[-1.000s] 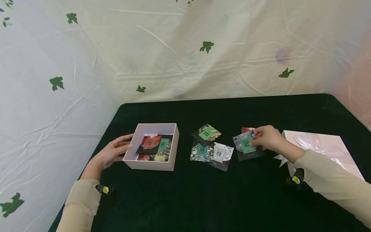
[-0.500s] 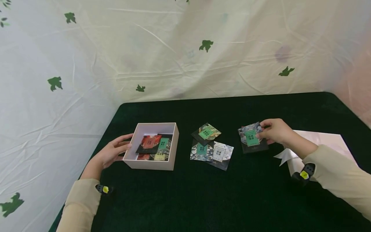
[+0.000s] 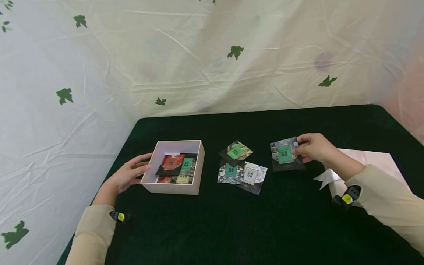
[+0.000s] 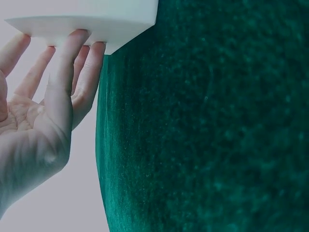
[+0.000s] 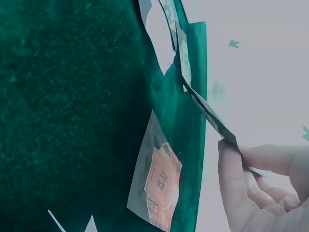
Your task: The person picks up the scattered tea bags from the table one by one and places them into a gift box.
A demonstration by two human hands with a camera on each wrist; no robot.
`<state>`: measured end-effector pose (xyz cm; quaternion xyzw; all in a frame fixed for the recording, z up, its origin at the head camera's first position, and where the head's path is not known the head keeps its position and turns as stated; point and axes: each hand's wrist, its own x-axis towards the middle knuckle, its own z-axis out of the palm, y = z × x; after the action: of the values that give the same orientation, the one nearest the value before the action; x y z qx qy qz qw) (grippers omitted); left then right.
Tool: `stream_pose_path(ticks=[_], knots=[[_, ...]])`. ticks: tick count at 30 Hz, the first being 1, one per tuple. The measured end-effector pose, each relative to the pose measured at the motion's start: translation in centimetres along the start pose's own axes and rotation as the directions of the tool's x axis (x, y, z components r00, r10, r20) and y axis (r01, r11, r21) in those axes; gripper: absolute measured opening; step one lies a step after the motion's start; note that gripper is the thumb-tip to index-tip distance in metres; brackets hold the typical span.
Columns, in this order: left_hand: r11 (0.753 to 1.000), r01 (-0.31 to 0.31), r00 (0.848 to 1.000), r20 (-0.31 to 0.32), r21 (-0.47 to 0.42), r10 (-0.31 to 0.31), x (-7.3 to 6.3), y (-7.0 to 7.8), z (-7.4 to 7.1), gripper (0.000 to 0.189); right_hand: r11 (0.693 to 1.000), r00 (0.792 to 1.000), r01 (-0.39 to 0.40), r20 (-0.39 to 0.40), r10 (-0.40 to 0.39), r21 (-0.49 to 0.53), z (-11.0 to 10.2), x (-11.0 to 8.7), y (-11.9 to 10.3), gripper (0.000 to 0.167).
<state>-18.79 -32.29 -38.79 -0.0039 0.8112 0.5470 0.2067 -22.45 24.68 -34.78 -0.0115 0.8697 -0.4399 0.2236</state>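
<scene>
Far left: left hand (image 3: 130, 174), fingers spread and fairly straight, fingertips touching the left side of the open pale box (image 3: 173, 188); not wrapped round it. Inside, 4 packets show, overlapping, a red-labelled packet (image 3: 170, 163) uppermost at left.

Mid-counter (image 3: 212, 228): 3 loose packets, overlapping; a green-labelled packet (image 3: 236, 151) at the far side, a white-labelled packet (image 3: 251, 175) nearer.

Further right: held packet (image 3: 285, 154), dark, green label, pinched at its right edge between thumb and fingers of the right hand (image 3: 314, 147). Right wrist view has it raised, apart from an orange-labelled packet (image 5: 161, 176) lying below.

Far right: ribboned pink lid (image 3: 381, 162), partly behind the right forearm.

Judgement: step in hand is picking up a single packet; next move calls for a steady edge pinch, clear of the loose packets.
</scene>
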Motion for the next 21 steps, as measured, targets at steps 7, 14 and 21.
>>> stream_pose_path(ticks=[7, 14, 21], knots=[[1.0, 0.005, 1.0, 0.006, -0.01, -0.005, 0.1, 0.1, 0.0, 0.065, 1.0, 1.0, 0.008, 0.009, -0.008, 0.023, 0.4, 0.0, -0.4, 0.065], [1.0, 0.005, 1.0, 0.001, -0.018, -0.005, 0.0, 0.0, 0.0, 0.064, 0.998, 0.999, 0.047, 0.011, -0.048, 0.05, 1.2, 0.2, -1.6, 0.064], [1.0, -0.003, 1.0, 0.001, -0.012, 0.003, -0.2, 0.0, 0.0, 0.064, 0.992, 0.998, 0.065, 0.017, -0.067, 0.107, 2.2, 0.7, -2.7, 0.061]])
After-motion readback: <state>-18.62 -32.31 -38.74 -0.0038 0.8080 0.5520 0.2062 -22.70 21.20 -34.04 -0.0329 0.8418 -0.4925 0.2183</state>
